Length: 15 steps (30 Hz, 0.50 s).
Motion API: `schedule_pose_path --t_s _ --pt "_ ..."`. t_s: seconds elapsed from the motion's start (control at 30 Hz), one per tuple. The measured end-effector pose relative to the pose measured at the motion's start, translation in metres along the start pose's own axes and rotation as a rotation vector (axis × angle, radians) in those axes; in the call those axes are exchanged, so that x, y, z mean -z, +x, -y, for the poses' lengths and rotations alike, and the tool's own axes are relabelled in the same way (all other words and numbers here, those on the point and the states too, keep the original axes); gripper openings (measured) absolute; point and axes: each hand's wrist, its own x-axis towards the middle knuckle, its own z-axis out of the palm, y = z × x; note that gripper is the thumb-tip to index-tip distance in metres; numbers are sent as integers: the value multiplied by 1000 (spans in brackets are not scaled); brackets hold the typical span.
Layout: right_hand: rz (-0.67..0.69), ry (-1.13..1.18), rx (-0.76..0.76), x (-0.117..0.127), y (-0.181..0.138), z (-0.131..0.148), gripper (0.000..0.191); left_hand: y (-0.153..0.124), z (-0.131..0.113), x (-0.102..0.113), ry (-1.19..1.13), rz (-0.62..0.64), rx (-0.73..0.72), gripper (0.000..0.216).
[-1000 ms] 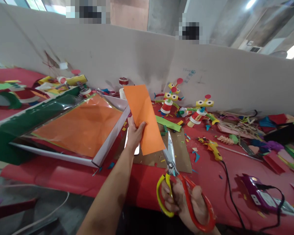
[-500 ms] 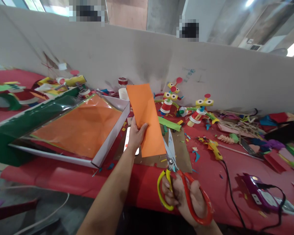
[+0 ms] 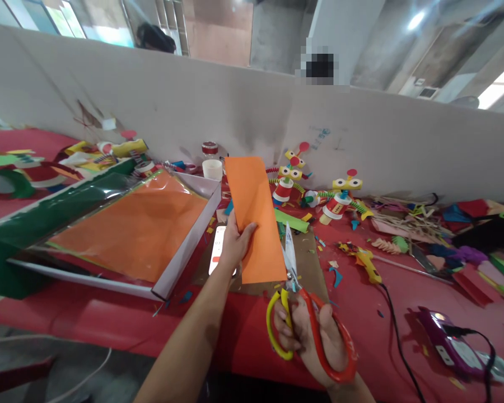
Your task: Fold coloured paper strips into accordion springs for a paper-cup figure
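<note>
My left hand [image 3: 234, 244] pinches a tall orange paper strip [image 3: 255, 218] by its left edge and holds it upright above the table. My right hand [image 3: 317, 341] grips scissors [image 3: 298, 305] with one yellow and one red handle loop. Their steel blades point up and touch the strip's lower right edge. A brown cardboard mat [image 3: 308, 263] lies under the strip, with a phone [image 3: 217, 254] partly hidden behind my left hand.
A shallow white box [image 3: 185, 254] holding orange paper under clear film sits at left. Paper-cup figures [image 3: 338, 198] stand by the grey partition [image 3: 252, 112]. A yellow glue gun [image 3: 367, 264], a purple device [image 3: 445, 338] with black cables and paper scraps cover the red table at right.
The scissors have moved up and left until the blades meet the strip's lower right edge. The strip has tilted slightly more upright. The view has shifted a little.
</note>
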Motion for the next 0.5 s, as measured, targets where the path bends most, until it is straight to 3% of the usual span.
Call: schedule_pose_path --t_s 0.33,0.5 --pt "83 -83 2 7 17 16 56 4 2 3 -122 -28 26 50" --pt "121 -184 25 10 45 35 34 7 7 4 -112 -71 11 51"
